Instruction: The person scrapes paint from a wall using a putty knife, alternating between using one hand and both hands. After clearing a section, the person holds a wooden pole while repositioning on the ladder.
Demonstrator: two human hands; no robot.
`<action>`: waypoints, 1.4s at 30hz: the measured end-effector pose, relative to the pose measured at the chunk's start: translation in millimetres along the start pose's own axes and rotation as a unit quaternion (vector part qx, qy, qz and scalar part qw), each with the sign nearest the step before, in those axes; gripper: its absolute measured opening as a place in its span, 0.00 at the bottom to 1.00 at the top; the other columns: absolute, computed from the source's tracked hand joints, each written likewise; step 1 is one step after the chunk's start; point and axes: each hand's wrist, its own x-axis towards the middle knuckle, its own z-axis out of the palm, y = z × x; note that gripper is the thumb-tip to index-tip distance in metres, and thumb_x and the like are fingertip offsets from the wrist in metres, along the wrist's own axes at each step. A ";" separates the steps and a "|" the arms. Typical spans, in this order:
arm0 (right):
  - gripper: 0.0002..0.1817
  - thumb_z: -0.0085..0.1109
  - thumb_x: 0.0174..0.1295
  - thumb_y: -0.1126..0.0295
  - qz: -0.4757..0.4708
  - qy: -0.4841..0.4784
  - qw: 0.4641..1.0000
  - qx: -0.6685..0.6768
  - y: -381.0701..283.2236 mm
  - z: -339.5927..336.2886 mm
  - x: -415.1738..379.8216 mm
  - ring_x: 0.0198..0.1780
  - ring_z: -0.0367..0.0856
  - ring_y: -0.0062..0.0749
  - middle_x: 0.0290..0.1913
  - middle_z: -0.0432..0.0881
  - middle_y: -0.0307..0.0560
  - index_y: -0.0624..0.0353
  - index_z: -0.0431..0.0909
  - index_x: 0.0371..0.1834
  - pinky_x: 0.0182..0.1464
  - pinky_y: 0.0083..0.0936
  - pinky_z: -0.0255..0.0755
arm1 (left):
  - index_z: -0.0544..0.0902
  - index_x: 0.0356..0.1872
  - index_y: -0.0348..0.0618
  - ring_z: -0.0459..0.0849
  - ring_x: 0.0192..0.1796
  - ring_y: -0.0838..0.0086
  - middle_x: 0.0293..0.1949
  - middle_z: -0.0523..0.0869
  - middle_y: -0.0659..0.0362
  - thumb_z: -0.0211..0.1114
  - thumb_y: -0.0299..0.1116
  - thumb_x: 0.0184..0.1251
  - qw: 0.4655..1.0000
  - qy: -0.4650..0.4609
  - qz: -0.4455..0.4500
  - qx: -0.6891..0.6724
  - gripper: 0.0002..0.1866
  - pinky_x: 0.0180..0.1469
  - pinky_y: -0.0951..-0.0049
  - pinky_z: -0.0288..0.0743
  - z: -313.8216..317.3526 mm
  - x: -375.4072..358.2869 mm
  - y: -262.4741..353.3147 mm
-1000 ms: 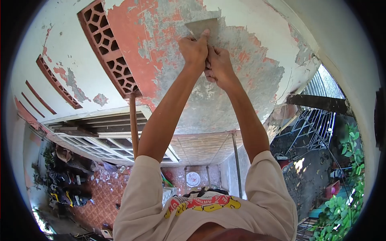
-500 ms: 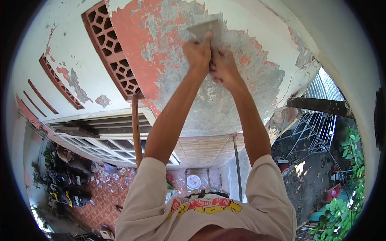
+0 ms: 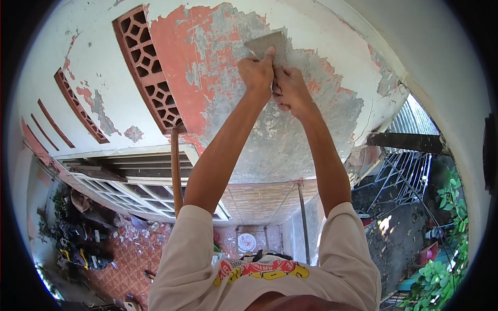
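Both my arms are stretched up to a wall with peeling paint. A scraper point(image 3: 267, 43) with a broad, flared blade lies against the wall where grey plaster point(image 3: 275, 135) shows through. My left hand point(image 3: 255, 73) is closed on the scraper close to the blade, its thumb pressed along the blade's face. Just right of it and slightly lower, my right hand point(image 3: 293, 89) is closed round the handle, which the fingers mostly hide. Patches of red paint point(image 3: 179, 57) and remaining white paint point(image 3: 316, 28) surround the bared plaster.
Left of my arms are a red vent grille point(image 3: 148, 67), a wooden pole point(image 3: 176, 171) and a louvred window point(image 3: 140, 166). Far below, debris lies on the tiled floor point(image 3: 127, 259), near a round white lid point(image 3: 247, 242). A dark beam point(image 3: 410, 141) and plants point(image 3: 438, 280) are on the right.
The camera view has tilted a little, so the wall sits lower in the picture. Both hands keep the same grip on the scraper, which has shifted only slightly against the wall.
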 end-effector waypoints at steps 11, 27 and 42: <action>0.24 0.53 0.73 0.49 0.006 0.001 0.996 -0.084 -2.6 -27.4 -5.6 0.11 0.54 0.13 0.15 0.60 0.30 0.54 0.68 0.24 0.10 0.20 0.45 | 0.77 0.16 0.34 0.74 0.17 0.73 0.18 0.80 0.55 0.74 0.32 0.63 0.993 -0.003 -0.080 -0.083 0.20 0.17 0.68 0.67 12.5 -26.3 -2.7; 0.23 0.51 0.74 0.50 0.012 0.005 0.986 -0.167 -32.5 -38.9 -1.5 0.11 0.53 0.11 0.14 0.60 0.27 0.51 0.66 0.23 0.10 0.18 0.44 | 0.76 0.21 0.38 0.72 0.19 0.75 0.20 0.78 0.58 0.73 0.32 0.65 0.969 -0.015 -0.102 -0.223 0.17 0.18 0.69 0.64 35.4 -27.9 -5.7; 0.24 0.49 0.75 0.50 0.015 -0.006 0.988 -0.151 -35.1 -31.1 -5.2 0.11 0.56 0.14 0.15 0.61 0.30 0.53 0.65 0.23 0.11 0.19 0.47 | 0.76 0.20 0.37 0.72 0.18 0.74 0.21 0.79 0.55 0.74 0.35 0.64 0.984 0.018 -0.048 -0.171 0.19 0.20 0.67 0.66 40.5 -7.7 -19.3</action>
